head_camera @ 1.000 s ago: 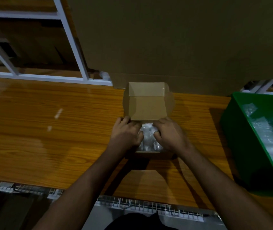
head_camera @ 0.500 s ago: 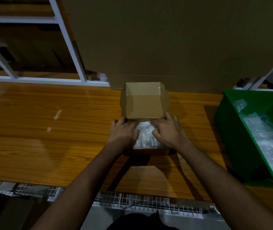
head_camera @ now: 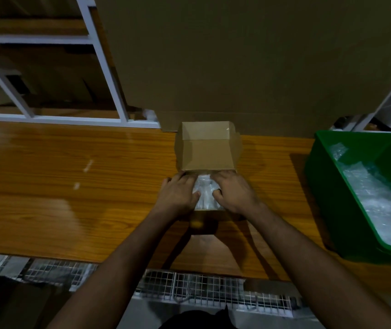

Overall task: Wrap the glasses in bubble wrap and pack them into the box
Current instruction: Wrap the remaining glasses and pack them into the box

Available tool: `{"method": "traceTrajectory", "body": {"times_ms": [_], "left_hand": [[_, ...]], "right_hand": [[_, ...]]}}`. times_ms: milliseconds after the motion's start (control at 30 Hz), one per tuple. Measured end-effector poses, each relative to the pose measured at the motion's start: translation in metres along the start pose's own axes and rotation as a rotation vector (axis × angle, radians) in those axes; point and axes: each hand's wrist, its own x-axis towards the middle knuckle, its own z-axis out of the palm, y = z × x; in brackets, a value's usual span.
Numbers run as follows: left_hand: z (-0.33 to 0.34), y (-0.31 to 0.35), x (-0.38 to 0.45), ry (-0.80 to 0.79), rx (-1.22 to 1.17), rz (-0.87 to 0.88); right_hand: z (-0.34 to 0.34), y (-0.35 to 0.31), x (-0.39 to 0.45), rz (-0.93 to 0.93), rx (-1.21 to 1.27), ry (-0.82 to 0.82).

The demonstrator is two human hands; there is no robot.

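Change: since half a second ago we see little shift; both hands stay on the wrapped bundle in the box, the thumbs drawn slightly closer over it, and the view has tipped a little.
Table (head_camera: 47, 198): the wooden top carries everything; the box sits near its middle, just in front of a tall cardboard sheet (head_camera: 237, 55) that stands behind it.
Green bin (head_camera: 327, 186): well apart to our right, holding loose bubble wrap (head_camera: 379, 200), we judge as stock kept within reach for further glasses; its right side is cut off by the frame.
Box (head_camera: 206, 153): small and brown, its lid flap standing upright at the back so the opening stays free for packing.
Left hand (head_camera: 178, 195): fingers bent over the left side of the bundle, thumb pressing on the wrap.
Right hand (head_camera: 235, 193): mirrors it on the right side, fingers curled onto the wrap, thumb tucked in.
Reason for the hold: we judge the two hands are pushing the bundle down so it seats snugly.
Wrapped glasses (head_camera: 204, 193): a pale bundle between the hands, inside the box.
Hidden: the glasses themselves cannot be made out through the wrap; how many lie inside we cannot tell; the box's side walls are covered by the hands.
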Motion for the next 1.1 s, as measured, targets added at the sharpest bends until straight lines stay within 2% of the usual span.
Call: {"method": "traceTrajectory", "body": {"times_ms": [100, 233, 300, 400, 533, 600, 633, 667, 733, 767, 800, 933, 1100], "left_hand": [[-0.003, 0.009, -0.003, 0.031, -0.004, 0.014], [-0.015, 0.033, 0.001, 0.068, -0.064, 0.097], [-0.024, 0.058, 0.007, 0.068, -0.132, 0.153], [-0.031, 0.100, 0.010, 0.095, -0.278, 0.289], [-0.026, 0.146, 0.011, 0.137, -0.386, 0.456], [-0.021, 0.166, 0.013, 0.143, -0.415, 0.506], [-0.019, 0.176, 0.014, 0.140, -0.426, 0.530], [-0.017, 0.185, 0.014, 0.135, -0.430, 0.552], [-0.013, 0.201, 0.014, 0.132, -0.433, 0.576], [-0.011, 0.208, 0.014, 0.131, -0.439, 0.579], [-0.009, 0.214, 0.014, 0.130, -0.444, 0.578], [-0.005, 0.227, 0.017, 0.108, -0.465, 0.555], [-0.006, 0.229, 0.017, 0.059, -0.604, 0.518]], "right_hand": [[-0.009, 0.002, -0.009, 0.003, 0.019, 0.042], [-0.050, 0.014, -0.031, -0.070, 0.002, 0.225], [-0.081, 0.031, -0.050, -0.049, -0.019, 0.310], [-0.121, 0.074, -0.083, 0.098, 0.029, 0.470], [-0.149, 0.152, -0.128, 0.511, 0.095, 0.672], [-0.158, 0.198, -0.146, 0.753, 0.145, 0.599], [-0.158, 0.222, -0.154, 0.851, 0.160, 0.464], [-0.157, 0.241, -0.162, 0.911, 0.133, 0.262], [-0.148, 0.263, -0.175, 0.921, 0.060, -0.147], [-0.141, 0.268, -0.178, 0.906, 0.046, -0.271], [-0.135, 0.270, -0.180, 0.897, 0.049, -0.325], [-0.137, 0.270, -0.178, 0.849, 0.034, -0.188], [-0.176, 0.252, -0.182, 0.765, 0.044, 0.209]]}}
